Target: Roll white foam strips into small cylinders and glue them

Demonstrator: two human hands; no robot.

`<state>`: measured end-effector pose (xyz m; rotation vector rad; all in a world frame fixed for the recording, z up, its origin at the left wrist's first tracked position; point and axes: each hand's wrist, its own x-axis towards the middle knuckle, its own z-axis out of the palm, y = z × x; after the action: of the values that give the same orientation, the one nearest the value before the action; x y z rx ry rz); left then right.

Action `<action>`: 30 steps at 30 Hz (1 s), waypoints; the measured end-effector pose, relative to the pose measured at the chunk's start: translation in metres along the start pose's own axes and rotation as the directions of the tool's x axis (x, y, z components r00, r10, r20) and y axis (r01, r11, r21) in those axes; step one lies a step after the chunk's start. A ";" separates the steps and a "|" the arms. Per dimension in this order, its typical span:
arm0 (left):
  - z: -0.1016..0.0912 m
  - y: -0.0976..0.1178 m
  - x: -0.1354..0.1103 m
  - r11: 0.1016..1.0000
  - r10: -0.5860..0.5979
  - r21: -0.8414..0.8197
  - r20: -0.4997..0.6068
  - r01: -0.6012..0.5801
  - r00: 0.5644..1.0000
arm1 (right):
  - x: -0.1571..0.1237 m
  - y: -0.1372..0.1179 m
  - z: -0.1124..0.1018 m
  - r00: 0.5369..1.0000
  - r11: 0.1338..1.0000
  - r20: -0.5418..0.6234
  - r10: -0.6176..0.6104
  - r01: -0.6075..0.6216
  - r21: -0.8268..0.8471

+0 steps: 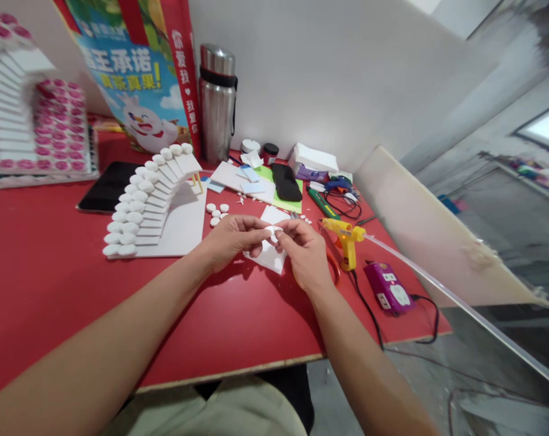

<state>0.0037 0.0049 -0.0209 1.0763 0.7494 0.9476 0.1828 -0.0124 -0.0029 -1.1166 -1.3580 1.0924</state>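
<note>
My left hand (pixel 232 238) and my right hand (pixel 305 249) meet above the red table (pixel 51 272), fingertips pinched together on a small white foam piece (pixel 270 230). Under them lies a white foam sheet (pixel 269 254). To the left stands a white foam staircase model (pixel 154 203) lined with round white foam discs. A few loose white discs (pixel 216 212) lie beside it. A yellow glue gun (pixel 345 237) rests just right of my right hand.
A purple power strip (pixel 388 289) with black cords sits near the table's right edge. A steel flask (pixel 217 103), a colourful bag (pixel 138 79), a black phone (pixel 108 186), a pink-and-white model (pixel 33 121) and assorted tools and foam scraps (pixel 274 181) crowd the back.
</note>
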 end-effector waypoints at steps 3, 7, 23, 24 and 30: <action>0.000 0.001 -0.001 1.000 0.001 0.000 -0.013 -0.001 1.000 | -0.001 -0.001 -0.001 1.000 1.000 0.017 -0.008 0.008 -0.018; 0.001 0.002 -0.001 1.000 -0.001 0.001 -0.021 0.001 1.000 | -0.001 -0.001 -0.001 0.999 0.999 0.021 -0.039 0.039 -0.018; 0.001 0.002 -0.001 0.996 0.089 -0.017 -0.052 -0.090 0.995 | -0.004 -0.002 -0.005 0.984 0.964 0.062 -0.169 0.179 -0.197; 0.001 0.002 -0.001 0.996 0.092 -0.017 -0.053 -0.093 0.994 | -0.004 -0.002 -0.005 0.979 0.952 0.068 -0.194 0.205 -0.227; 0.002 0.001 0.000 0.995 0.095 0.006 -0.074 -0.095 0.993 | -0.004 -0.001 -0.005 0.915 0.831 0.119 -0.385 0.400 -0.386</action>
<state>0.0051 0.0047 -0.0196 1.0916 0.7659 1.0727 0.1877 -0.0164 -0.0021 -1.0385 -1.8024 0.5420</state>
